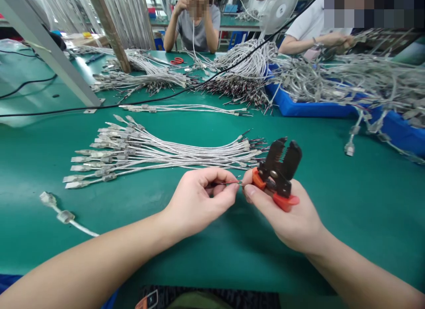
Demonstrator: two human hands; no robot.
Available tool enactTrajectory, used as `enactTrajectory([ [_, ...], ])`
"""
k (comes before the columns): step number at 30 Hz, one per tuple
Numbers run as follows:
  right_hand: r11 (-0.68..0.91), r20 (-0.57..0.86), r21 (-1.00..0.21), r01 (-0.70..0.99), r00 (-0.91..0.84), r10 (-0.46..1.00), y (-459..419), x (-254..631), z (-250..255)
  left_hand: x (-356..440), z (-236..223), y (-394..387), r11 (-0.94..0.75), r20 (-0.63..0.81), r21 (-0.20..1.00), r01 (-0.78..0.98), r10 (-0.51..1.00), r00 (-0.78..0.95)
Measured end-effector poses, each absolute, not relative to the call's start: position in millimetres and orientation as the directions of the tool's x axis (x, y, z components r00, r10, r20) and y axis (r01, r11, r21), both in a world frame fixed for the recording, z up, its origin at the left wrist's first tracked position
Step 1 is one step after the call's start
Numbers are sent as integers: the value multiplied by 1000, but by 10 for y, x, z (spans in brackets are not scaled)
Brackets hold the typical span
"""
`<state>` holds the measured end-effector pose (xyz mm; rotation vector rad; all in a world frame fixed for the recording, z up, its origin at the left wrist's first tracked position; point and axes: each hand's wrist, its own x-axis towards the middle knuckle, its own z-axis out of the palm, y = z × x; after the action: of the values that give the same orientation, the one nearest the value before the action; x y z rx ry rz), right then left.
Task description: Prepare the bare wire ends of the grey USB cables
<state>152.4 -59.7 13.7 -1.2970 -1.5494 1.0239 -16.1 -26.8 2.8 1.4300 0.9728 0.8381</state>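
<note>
My left hand is closed in a pinch on the thin red-and-dark leads of a wire held just above the green table. My right hand grips a black wire stripper with orange-red handles, jaws pointing up and away, while its thumb and forefinger meet the wire's tip beside my left fingers. A fanned bundle of white cables with clear connector ends lies just beyond both hands. One loose cable with a clear connector lies left of my left forearm.
Blue trays heaped with tangled cables stand at the right. More cable piles, red scissors, a slanted metal post and a black cord lie farther back. Two other people sit across the table.
</note>
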Motion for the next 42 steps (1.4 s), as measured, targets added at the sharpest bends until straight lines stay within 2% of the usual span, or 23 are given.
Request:
enactTrajectory([
  [18, 98, 66, -953, 288, -120, 991, -588, 1512, 95, -170, 0, -297, -154, 78, 976, 151, 905, 419],
  [28, 94, 67, -955, 281, -103, 992, -604, 1520, 91, -180, -27, -288, -124, 53, 983, 139, 902, 428],
  [35, 53, 29, -970, 238, -104, 994, -608, 1527, 114, -176, 16, -285, -12, -38, 993, 118, 910, 413],
  [42, 28, 1, -974, 225, -121, 993, -610, 1541, 121, -176, 2, -281, -36, -15, 993, 112, 906, 424],
])
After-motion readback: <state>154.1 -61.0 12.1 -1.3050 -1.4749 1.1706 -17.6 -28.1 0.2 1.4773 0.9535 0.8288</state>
